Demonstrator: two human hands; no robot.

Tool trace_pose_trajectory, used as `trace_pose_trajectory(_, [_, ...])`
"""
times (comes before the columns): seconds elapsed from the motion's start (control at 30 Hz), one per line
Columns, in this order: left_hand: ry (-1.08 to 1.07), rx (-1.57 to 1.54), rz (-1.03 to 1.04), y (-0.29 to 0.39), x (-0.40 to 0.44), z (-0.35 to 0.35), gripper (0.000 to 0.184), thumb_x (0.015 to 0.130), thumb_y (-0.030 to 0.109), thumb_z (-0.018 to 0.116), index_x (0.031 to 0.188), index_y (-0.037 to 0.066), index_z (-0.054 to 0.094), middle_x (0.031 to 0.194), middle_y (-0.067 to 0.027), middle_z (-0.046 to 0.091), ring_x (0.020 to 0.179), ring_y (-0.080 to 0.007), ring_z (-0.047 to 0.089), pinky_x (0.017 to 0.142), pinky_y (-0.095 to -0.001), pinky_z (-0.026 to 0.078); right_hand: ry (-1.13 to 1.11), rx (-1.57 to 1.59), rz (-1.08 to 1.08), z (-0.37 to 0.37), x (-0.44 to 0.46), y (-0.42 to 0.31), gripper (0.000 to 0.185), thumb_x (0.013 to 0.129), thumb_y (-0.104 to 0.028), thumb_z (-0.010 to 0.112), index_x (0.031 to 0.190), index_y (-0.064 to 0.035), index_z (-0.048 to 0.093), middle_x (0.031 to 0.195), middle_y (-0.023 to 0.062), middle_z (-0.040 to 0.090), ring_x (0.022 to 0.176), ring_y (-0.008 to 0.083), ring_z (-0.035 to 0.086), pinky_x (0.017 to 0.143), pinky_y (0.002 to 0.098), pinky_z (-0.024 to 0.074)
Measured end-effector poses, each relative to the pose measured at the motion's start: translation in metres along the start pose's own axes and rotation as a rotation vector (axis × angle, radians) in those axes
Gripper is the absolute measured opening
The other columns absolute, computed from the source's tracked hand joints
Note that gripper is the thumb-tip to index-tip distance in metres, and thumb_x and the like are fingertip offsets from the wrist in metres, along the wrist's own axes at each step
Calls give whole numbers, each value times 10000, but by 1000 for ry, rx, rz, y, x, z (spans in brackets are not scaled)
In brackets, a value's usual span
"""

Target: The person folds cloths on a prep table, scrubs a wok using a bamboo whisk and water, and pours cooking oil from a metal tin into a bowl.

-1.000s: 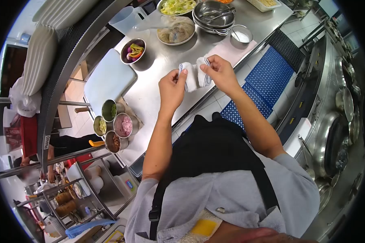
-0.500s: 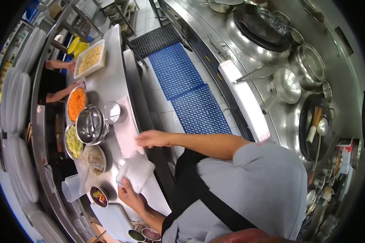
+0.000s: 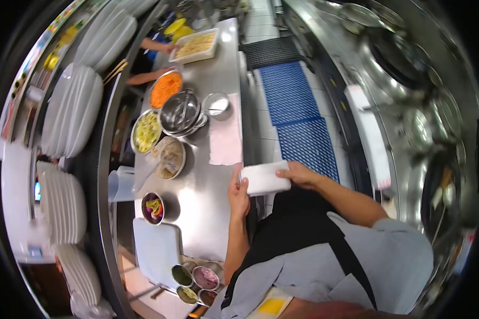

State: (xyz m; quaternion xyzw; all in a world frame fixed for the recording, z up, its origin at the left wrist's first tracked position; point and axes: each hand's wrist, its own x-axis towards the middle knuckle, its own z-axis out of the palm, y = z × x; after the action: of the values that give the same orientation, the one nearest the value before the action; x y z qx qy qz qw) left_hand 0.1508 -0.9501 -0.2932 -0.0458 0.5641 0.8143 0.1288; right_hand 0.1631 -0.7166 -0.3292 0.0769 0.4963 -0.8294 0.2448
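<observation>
A folded white cloth (image 3: 263, 179) is held up in front of my body, just past the counter's edge. My left hand (image 3: 239, 198) grips its left end, thumb on top. At the opposite end, my right hand (image 3: 299, 175) pinches it with the thumb laid over the upper face. The cloth is a flat, compact rectangle. Nearest to it on the steel counter (image 3: 199, 218) lies a pink cloth (image 3: 225, 138), and a small metal bowl of white powder or grains (image 3: 217, 105) stands at that cloth's far end.
Along the counter stand bowls of shredded orange vegetable (image 3: 166, 90), chopped green vegetable (image 3: 147, 132) and mixed peppers (image 3: 153, 208), plus stacked metal bowls (image 3: 180, 112). Another person's hands (image 3: 167, 48) touch a noodle tray (image 3: 197, 44). A white cutting board (image 3: 157, 250) lies nearer. Woks (image 3: 394, 58) line the right.
The white cloth has moved off the counter toward my body and is now folded flat. My right hand has taken hold of it. The camera view has turned left.
</observation>
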Motion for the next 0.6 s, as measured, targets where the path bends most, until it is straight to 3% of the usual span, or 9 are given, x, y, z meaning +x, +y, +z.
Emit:
trace_pose_trajectory(0.1, [-330, 664, 304, -38, 19, -20, 337, 988, 12, 442, 1245, 19, 659, 1097, -139, 703, 1042, -213, 648, 925, -320, 490, 373, -343, -174, 6, -43, -3, 266, 886, -122, 704, 1108, 23, 681, 965, 89, 718, 841, 145, 668, 744, 309, 541])
trace_pose_trajectory(0.13, [-267, 595, 258, -40, 15, 3, 336, 961, -4, 412, 1083, -22, 725, 1108, -145, 712, 1057, -208, 642, 932, -317, 477, 471, -582, -242, 12, -56, -6, 267, 826, -123, 746, 1054, 9, 701, 916, 84, 720, 797, 132, 666, 703, 317, 542])
trace_pose_trajectory(0.17, [-285, 546, 237, -39, 11, 28, 310, 988, 51, 437, 1141, -35, 692, 1110, -147, 706, 1044, -212, 641, 937, -315, 474, 566, -772, -342, 27, -73, -13, 275, 776, -141, 768, 1009, -7, 714, 879, 87, 724, 770, 133, 664, 687, 320, 539])
trace_pose_trajectory(0.2, [-351, 626, 138, -35, 5, 48, 341, 1024, 130, 416, 1215, -22, 653, 1137, -126, 689, 1048, -203, 631, 934, -313, 475, 599, -615, -464, 43, -82, -7, 311, 746, -175, 779, 993, -2, 703, 867, 116, 726, 767, 182, 684, 688, 351, 533])
trace_pose_trajectory(0.23, [-447, 263, 46, -49, 0, 66, 443, 1074, 293, 373, 1280, -29, 596, 1169, -121, 657, 1057, -199, 620, 920, -323, 487, 569, -704, -582, 66, -99, -19, 279, 769, -150, 759, 1008, -17, 706, 859, 114, 701, 816, 184, 673, 697, 358, 523])
trace_pose_trajectory(0.3, [-526, 27, -121, -35, -25, 108, 712, 1048, 577, 318, 1272, -56, 557, 1160, -136, 630, 1055, -222, 620, 887, -337, 515, 656, -886, -474, 79, -131, -43, 264, 762, -183, 699, 944, 5, 672, 809, 180, 680, 731, 303, 666, 663, 400, 500])
trace_pose_trajectory(0.47, [-807, 38, -45, -61, -47, 159, 771, 1006, 643, 373, 1281, -57, 542, 1155, -142, 634, 1021, -230, 644, 841, -343, 541, 755, -719, -518, 46, -181, -29, 279, 770, -150, 692, 986, 23, 653, 831, 160, 678, 761, 239, 670, 675, 378, 516])
trace_pose_trajectory(0.53, [-960, 255, -63, -70, -52, 178, 637, 1018, 536, 468, 1237, -50, 589, 1075, -111, 676, 928, -184, 663, 772, -298, 546, 722, -625, -510, 18, -211, -10, 293, 783, -115, 689, 1042, 18, 654, 867, 122, 684, 787, 181, 662, 679, 351, 524])
trace_pose_trajectory(0.6, [-1093, 426, -115, -79, -64, 204, 503, 1014, 423, 552, 1187, -43, 631, 1017, -93, 696, 875, -150, 660, 727, -280, 538, 456, -52, -452, 1, -258, 11, 323, 885, -63, 670, 1201, -11, 626, 1065, 49, 666, 965, 125, 628, 831, 291, 532])
